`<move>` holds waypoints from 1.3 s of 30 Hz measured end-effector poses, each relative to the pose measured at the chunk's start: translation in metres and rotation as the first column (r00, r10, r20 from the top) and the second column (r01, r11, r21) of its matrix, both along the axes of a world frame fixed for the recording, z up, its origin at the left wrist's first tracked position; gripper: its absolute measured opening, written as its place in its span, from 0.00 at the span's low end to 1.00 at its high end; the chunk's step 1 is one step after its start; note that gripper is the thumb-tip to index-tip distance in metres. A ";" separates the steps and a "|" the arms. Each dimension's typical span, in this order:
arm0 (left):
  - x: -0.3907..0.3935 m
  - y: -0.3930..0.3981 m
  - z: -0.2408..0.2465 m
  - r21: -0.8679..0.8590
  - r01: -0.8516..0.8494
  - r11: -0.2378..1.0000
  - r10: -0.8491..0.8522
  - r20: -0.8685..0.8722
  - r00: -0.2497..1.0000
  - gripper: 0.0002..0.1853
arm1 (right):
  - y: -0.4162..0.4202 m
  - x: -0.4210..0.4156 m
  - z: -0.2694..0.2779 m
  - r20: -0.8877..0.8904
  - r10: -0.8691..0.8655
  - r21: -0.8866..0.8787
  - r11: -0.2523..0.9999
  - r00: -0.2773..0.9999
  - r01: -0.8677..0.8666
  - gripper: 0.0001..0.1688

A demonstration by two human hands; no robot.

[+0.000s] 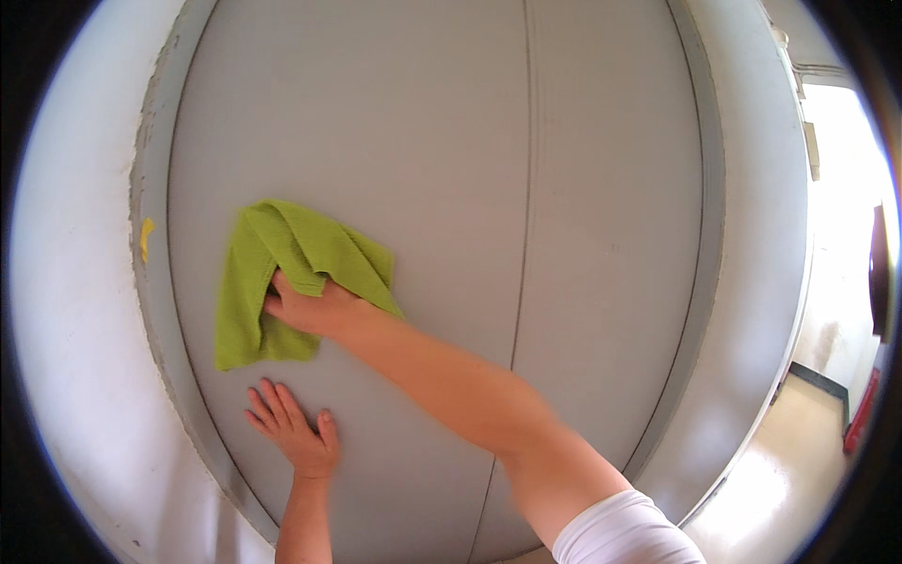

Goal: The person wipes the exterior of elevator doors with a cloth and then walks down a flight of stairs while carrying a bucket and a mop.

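A green cloth [310, 240] lies bunched and folded against a grey double-leaf door [437, 141], toward its left side. My right hand [306, 303] is on the cloth and presses it to the door; folds cover most of its fingers. The right arm reaches across from the lower right, in a white sleeve. Below the cloth, my left hand [296, 430] rests on the door surface with its fingers spread. It holds nothing.
A grey door frame [156, 282] with chipped edges borders white walls [77, 282]. A bit of yellow tape [146, 240] sticks to its left side. At the right, beyond the wall corner, a pale shiny floor [782, 444] and a red object [861, 412] show.
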State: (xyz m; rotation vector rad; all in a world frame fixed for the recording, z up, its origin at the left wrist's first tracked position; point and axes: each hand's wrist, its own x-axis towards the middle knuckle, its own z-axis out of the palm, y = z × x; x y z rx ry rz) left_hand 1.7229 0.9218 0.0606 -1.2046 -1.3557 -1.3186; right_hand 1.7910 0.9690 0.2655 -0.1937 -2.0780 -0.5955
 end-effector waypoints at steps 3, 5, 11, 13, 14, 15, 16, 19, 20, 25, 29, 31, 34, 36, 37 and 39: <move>0.004 -0.001 0.000 -0.003 -0.007 1.000 0.007 0.004 1.000 0.33 | 0.003 0.051 0.008 -0.052 -0.105 0.102 0.989 0.993 0.110 0.24; 0.006 0.003 -0.002 -0.003 -0.020 1.000 0.020 0.002 1.000 0.32 | -0.004 0.089 0.015 -0.113 -0.079 0.161 0.982 0.990 0.097 0.26; 0.011 0.003 0.002 0.021 -0.078 0.997 0.078 -0.029 0.997 0.31 | 0.009 0.198 0.021 -0.205 -0.178 0.094 0.975 0.963 0.200 0.28; 0.011 0.004 0.002 0.023 -0.089 0.996 0.090 -0.036 0.995 0.31 | 0.016 0.235 0.021 -0.231 -0.170 0.072 0.979 0.958 0.191 0.29; 0.011 0.004 0.001 0.024 -0.097 0.995 0.098 -0.040 0.994 0.31 | 0.016 0.253 0.020 -0.267 -0.213 0.046 0.971 0.940 0.233 0.30; 0.006 -0.001 0.002 0.023 -0.119 0.993 0.120 -0.041 0.992 0.31 | 0.017 0.267 0.019 -0.302 -0.235 0.019 0.967 0.924 0.253 0.31; 0.007 0.000 0.001 0.024 -0.121 0.992 0.121 -0.036 0.992 0.31 | 0.016 0.286 0.019 -0.330 -0.277 -0.006 0.956 0.902 0.292 0.32; 0.014 0.006 0.001 0.028 -0.100 0.995 0.101 -0.027 0.995 0.31 | 0.017 0.341 0.015 -0.416 -0.467 -0.135 0.880 0.781 0.455 0.36; 0.015 0.007 0.000 0.027 -0.099 0.995 0.100 -0.027 0.995 0.31 | 0.025 0.359 0.012 -0.438 -0.534 -0.194 0.841 0.723 0.504 0.36; 0.014 0.003 0.000 0.019 -0.117 0.993 0.117 -0.036 0.992 0.30 | 0.064 0.445 0.004 -0.632 -0.613 -0.429 0.787 0.474 0.444 0.35; 0.015 0.002 -0.001 0.017 -0.137 0.990 0.138 -0.036 0.990 0.30 | 0.093 0.511 -0.008 -0.919 -0.109 -0.259 0.891 0.378 -0.373 0.27; 0.019 0.005 -0.001 0.022 -0.123 0.992 0.123 -0.017 0.992 0.30 | 0.113 0.568 -0.023 -0.875 -0.222 -0.335 0.919 0.430 -0.207 0.28; 0.018 0.012 -0.003 0.013 -0.124 0.992 0.124 -0.011 0.992 0.30 | 0.131 0.616 -0.051 -0.624 -0.685 -0.357 0.677 0.375 0.644 0.30; 0.012 0.006 -0.004 0.008 -0.148 0.989 0.148 -0.020 0.989 0.30 | 0.117 0.602 -0.066 -0.701 -0.644 -0.134 0.541 0.307 0.830 0.26; 0.010 0.004 -0.003 0.010 -0.153 0.988 0.153 -0.025 0.988 0.30 | 0.116 0.598 -0.066 -0.697 -0.634 -0.187 0.611 0.334 0.769 0.26; 0.009 0.007 -0.002 0.018 -0.143 0.990 0.143 -0.028 0.989 0.30 | 0.110 0.597 -0.061 -0.696 -0.610 -0.280 0.717 0.379 0.639 0.26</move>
